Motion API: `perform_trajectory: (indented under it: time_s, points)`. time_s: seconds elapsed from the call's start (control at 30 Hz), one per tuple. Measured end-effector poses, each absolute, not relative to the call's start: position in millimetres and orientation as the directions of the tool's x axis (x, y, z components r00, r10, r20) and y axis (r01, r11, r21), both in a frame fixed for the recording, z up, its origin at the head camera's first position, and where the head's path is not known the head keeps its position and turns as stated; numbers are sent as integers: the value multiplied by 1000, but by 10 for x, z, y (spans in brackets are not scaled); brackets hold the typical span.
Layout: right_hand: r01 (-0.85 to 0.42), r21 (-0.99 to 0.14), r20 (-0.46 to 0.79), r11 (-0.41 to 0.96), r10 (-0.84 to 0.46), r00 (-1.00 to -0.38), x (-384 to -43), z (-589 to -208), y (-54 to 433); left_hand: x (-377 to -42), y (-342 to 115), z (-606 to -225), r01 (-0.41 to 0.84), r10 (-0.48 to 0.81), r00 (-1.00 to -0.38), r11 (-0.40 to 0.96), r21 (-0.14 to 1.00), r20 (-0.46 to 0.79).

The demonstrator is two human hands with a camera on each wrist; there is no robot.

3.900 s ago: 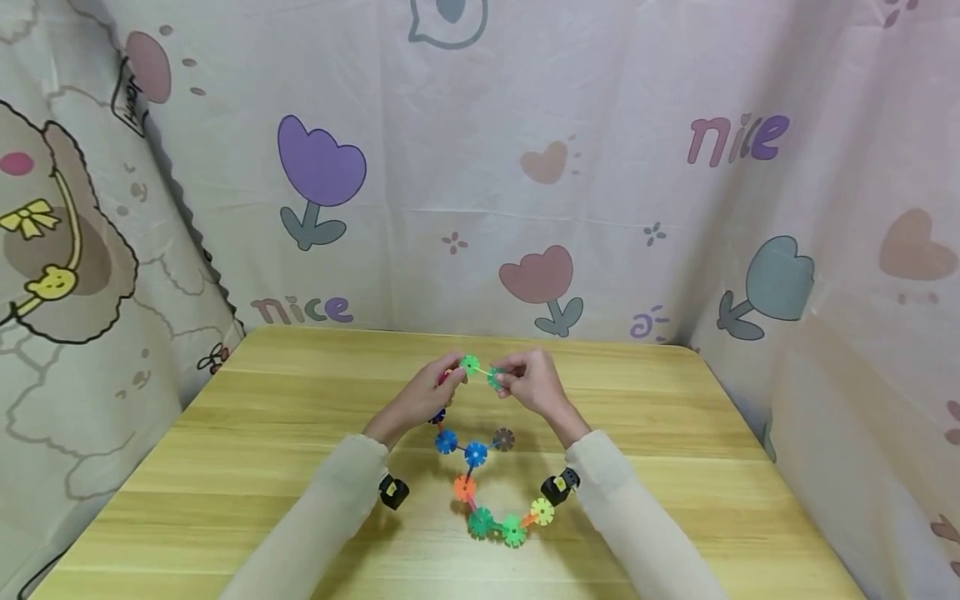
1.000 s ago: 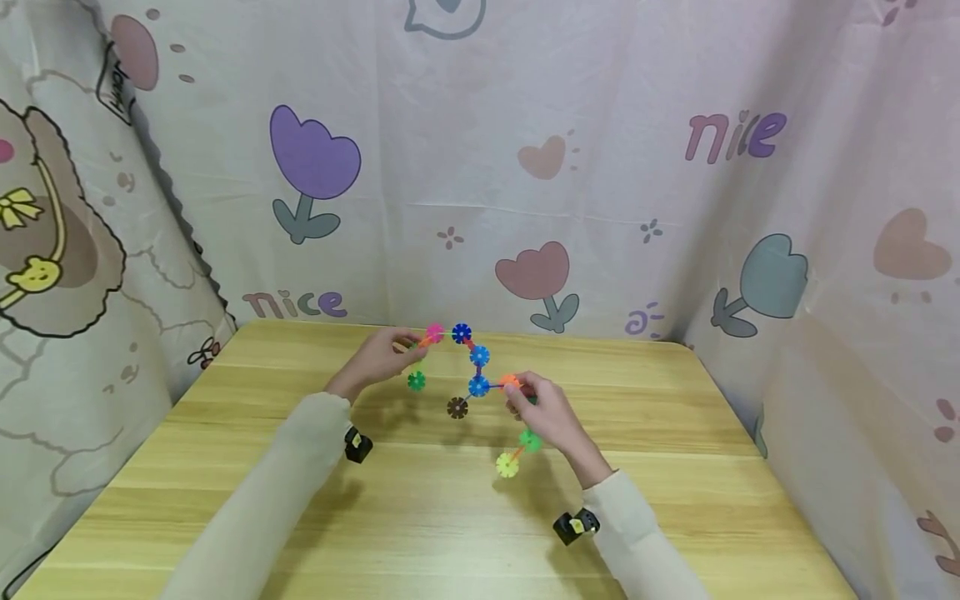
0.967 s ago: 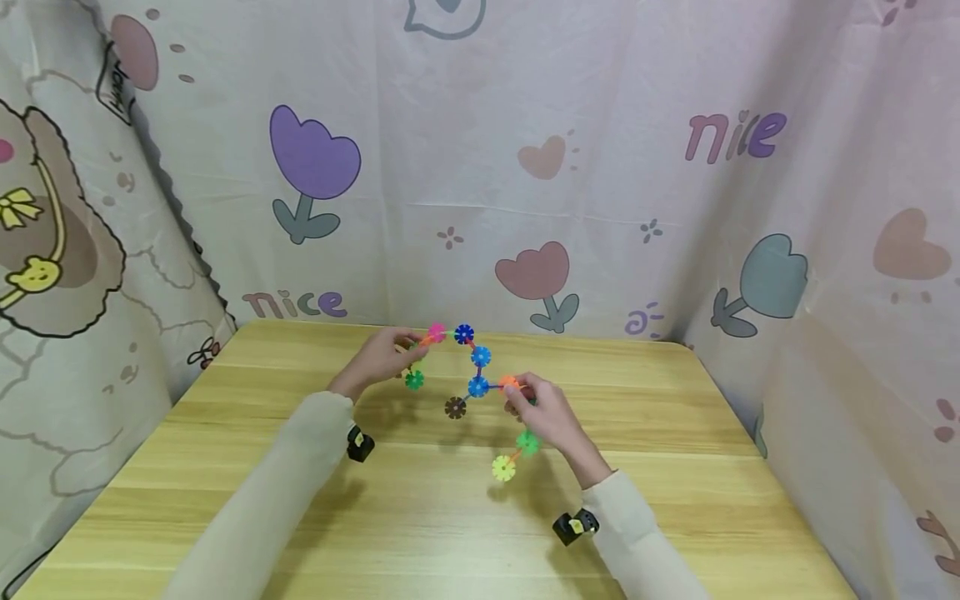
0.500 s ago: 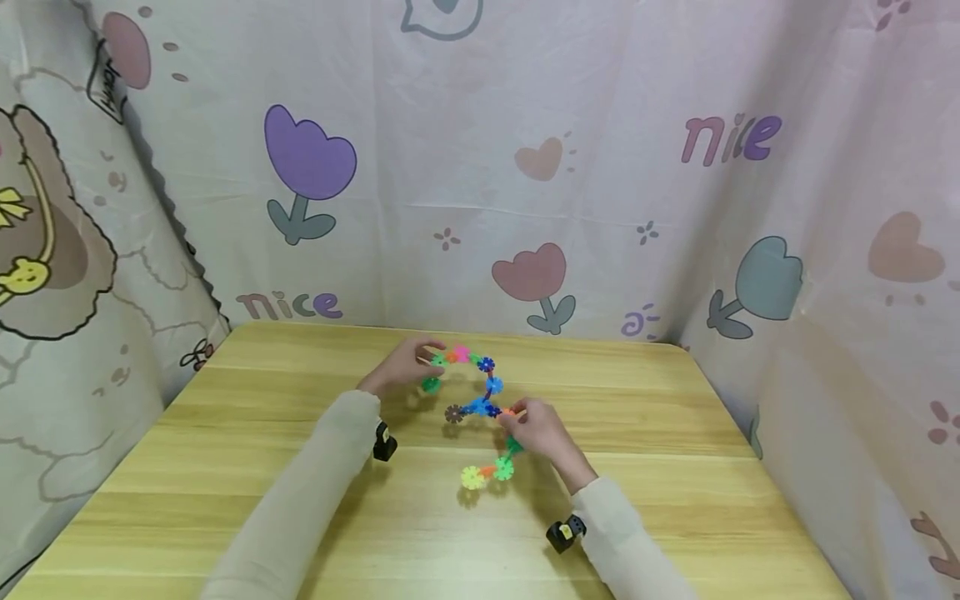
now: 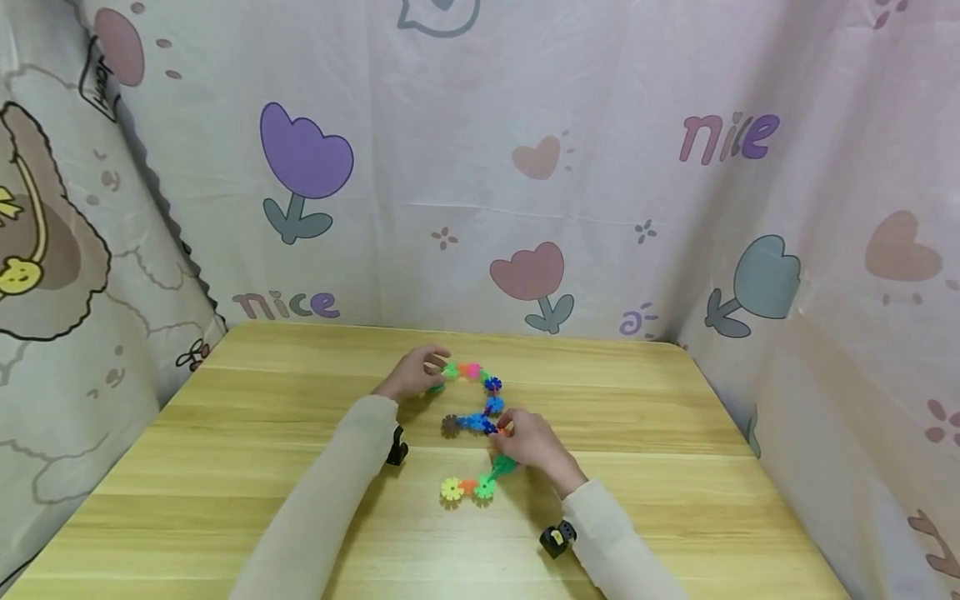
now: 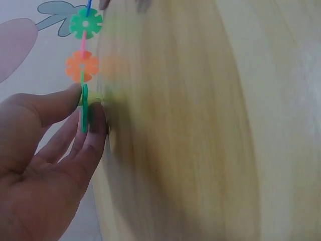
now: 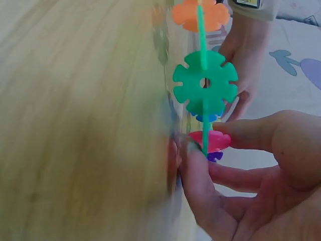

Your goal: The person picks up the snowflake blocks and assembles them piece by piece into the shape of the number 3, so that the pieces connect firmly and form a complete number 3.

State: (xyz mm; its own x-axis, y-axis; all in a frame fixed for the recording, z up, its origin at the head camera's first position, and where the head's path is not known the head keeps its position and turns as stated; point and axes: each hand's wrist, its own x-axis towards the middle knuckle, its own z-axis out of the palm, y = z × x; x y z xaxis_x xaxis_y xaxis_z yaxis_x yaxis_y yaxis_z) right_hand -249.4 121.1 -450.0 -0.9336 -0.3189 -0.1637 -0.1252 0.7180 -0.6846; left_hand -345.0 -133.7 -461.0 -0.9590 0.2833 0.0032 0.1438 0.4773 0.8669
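A chain of slotted plastic snowflake discs (image 5: 495, 405), joined edge to edge in many colours, curves like a 3 low over the table in the head view. My left hand (image 5: 415, 372) holds its upper left end; in the left wrist view the thumb and fingers pinch a green disc (image 6: 85, 108) seen edge-on, below an orange disc (image 6: 82, 66). My right hand (image 5: 534, 440) grips the chain's middle by the orange disc. The right wrist view shows its fingers around a pink disc (image 7: 216, 141), beside a green disc (image 7: 205, 83). A brown disc (image 5: 450, 426) and a yellow disc (image 5: 452, 489) end two branches.
The wooden table (image 5: 660, 500) spreads around the chain. Behind it hangs a printed curtain (image 5: 450, 167), close to the table's back edge. Small black cameras (image 5: 557, 539) sit at both wrists.
Earlier both hands worked at the green discs at the chain's top end. Over the last second the chain has come down toward the table, its yellow end swinging left, while my left hand moved right.
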Motion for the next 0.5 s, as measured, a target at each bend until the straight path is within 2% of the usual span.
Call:
perform_trajectory:
  time_s: [0.5]
  points:
    - [-115, -672, -195, 732, -324, -926, -2503, -4468, 1182, -3484, -1257, -4623, 164, 259, -966, 537, 828, 23]
